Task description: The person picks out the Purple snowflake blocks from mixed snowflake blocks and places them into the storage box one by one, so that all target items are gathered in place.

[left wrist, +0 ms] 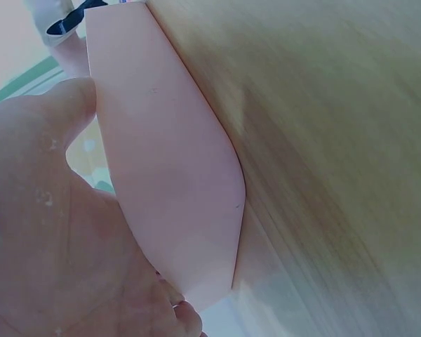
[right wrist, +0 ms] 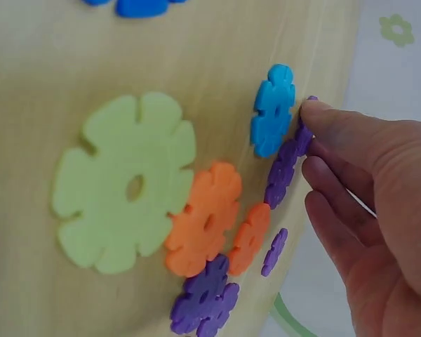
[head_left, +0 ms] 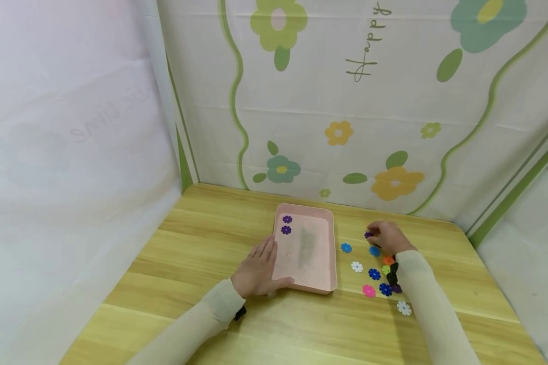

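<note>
Done: 2 purple discs (head_left: 286, 224) lying in pink tray (head_left: 329, 253).
Left: approx. 10 discs (head_left: 374, 274) waiting on counter (head_left: 201, 243).
R hand (head_left: 388, 237): grip pinching purple disc (right wrist: 286, 161).
L hand (head_left: 257, 270): grip flat, steadying tray.

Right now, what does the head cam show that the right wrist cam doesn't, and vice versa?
Head only: the pink tray with two purple flower discs inside, the left hand resting on its near-left edge, and the floral backdrop.

Right wrist only: close detail of the right hand's fingertips touching a purple flower disc, with a light green disc and orange discs lying beside it.

Both: the right hand at a purple disc, loose coloured discs, and the wooden table.
</note>
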`<state>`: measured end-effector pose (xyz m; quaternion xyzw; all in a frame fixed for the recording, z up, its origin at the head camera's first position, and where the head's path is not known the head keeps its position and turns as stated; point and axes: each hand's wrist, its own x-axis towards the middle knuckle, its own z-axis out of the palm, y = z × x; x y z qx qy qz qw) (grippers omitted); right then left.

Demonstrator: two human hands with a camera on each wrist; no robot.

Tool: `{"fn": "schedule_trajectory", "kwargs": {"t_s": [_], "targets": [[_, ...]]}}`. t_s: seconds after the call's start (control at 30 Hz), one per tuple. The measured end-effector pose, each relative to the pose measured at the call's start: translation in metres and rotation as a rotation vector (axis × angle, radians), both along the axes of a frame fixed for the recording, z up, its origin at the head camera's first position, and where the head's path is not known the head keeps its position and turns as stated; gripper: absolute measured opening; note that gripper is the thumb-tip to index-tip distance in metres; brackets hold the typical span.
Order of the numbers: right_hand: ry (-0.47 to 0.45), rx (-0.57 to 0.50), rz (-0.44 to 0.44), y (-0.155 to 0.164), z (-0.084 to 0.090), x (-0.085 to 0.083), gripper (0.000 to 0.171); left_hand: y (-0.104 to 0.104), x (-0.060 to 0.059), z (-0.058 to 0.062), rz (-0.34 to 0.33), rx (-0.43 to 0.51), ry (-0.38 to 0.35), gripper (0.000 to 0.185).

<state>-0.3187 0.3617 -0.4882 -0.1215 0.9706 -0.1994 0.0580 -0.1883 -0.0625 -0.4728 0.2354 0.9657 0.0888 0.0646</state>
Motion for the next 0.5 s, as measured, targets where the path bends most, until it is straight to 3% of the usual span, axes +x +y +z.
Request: {"fn": "schedule_trajectory", "kwargs": {"t_s": [0.33, 0.5], "targets": [[-0.126, -0.078, -0.034, 0.004, 0.006, 0.002, 0.020, 0.001, 0.000, 0.000, 0.003, 0.000, -0.012, 0.111], [-0.130, -0.086, -0.020, 0.005, 0.014, 0.000, 0.012, -0.001, -0.001, -0.001, 0.001, 0.010, 0.000, 0.112]]}}
